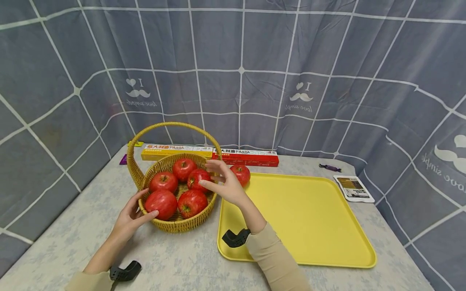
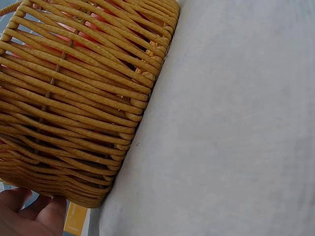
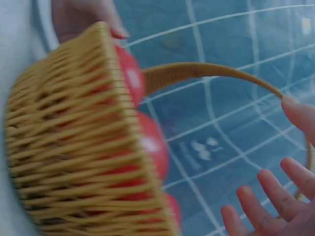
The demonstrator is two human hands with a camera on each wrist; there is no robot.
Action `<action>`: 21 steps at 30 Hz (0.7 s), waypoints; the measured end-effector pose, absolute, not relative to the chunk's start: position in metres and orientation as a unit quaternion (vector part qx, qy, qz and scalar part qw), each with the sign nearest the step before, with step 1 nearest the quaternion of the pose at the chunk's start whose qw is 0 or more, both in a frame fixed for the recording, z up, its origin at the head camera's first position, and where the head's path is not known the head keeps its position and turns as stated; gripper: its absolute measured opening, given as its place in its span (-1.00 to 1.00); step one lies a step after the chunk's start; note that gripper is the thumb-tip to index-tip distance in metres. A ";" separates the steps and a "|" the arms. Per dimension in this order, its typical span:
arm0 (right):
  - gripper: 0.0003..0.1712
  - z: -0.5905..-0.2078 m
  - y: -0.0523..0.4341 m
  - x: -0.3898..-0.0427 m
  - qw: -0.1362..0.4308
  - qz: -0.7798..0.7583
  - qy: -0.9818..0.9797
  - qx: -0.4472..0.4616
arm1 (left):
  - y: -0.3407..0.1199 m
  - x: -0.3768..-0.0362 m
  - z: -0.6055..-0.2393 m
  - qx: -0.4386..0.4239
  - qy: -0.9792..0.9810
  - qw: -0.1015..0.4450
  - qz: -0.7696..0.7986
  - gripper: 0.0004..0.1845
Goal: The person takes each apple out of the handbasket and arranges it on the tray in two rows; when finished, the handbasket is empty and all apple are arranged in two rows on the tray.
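Observation:
A round wicker basket [image 1: 178,226] with a tall arched handle [image 1: 171,124] stands on the table, holding several red apples [image 1: 164,182]. My left hand [image 1: 127,220] holds the basket's left rim, its thumb lying over the front edge beside the nearest apple [image 1: 161,205]. The left wrist view shows its fingers [image 2: 51,216] against the woven side. Over the basket's right side, my right hand [image 1: 227,184] has its fingers spread and nothing in its grasp; the right wrist view shows them near the handle. Another red apple [image 1: 241,173] is at the tray's far left corner, partly behind this hand.
A yellow tray [image 1: 295,214] lies right of the basket. Yellow [image 1: 174,152] and red [image 1: 247,157] pasta boxes line the back near the curtain. A wrapped candy [image 1: 330,167] and a white-edged packet [image 1: 354,188] lie at the far right. A purple wrapper [image 1: 123,160] is behind the basket's left.

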State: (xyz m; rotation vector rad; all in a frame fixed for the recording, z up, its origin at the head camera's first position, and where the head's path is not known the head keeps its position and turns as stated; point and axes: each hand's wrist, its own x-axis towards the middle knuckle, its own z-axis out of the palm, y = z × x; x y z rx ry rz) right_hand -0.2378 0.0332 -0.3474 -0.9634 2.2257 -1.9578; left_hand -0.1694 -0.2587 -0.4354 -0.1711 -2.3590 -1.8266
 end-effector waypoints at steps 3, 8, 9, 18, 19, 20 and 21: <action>-0.37 -0.345 0.025 -0.230 0.045 -0.622 0.719 -0.308 | -0.259 -0.170 -0.437 -0.063 -0.784 0.082 -0.612 -0.25; -0.32 -0.366 0.015 -0.238 0.074 -0.586 0.738 -0.327 | -0.259 -0.170 -0.438 -0.064 -0.786 0.084 -0.610 -0.25; -0.31 -0.372 0.014 -0.241 0.078 -0.578 0.741 -0.333 | -0.259 -0.170 -0.438 -0.063 -0.786 0.083 -0.609 -0.25; -0.29 -0.379 0.013 -0.263 0.143 -0.505 0.756 -0.390 | -0.259 -0.170 -0.438 -0.070 -0.778 0.081 -0.620 -0.26; -0.31 -0.378 0.013 -0.265 0.153 -0.497 0.757 -0.396 | -0.259 -0.170 -0.438 -0.071 -0.777 0.082 -0.620 -0.26; -0.32 -0.377 0.013 -0.266 0.163 -0.488 0.758 -0.400 | -0.259 -0.170 -0.438 -0.071 -0.777 0.082 -0.620 -0.26; -0.33 -0.376 0.012 -0.268 0.173 -0.482 0.758 -0.404 | -0.259 -0.170 -0.439 -0.071 -0.776 0.082 -0.621 -0.26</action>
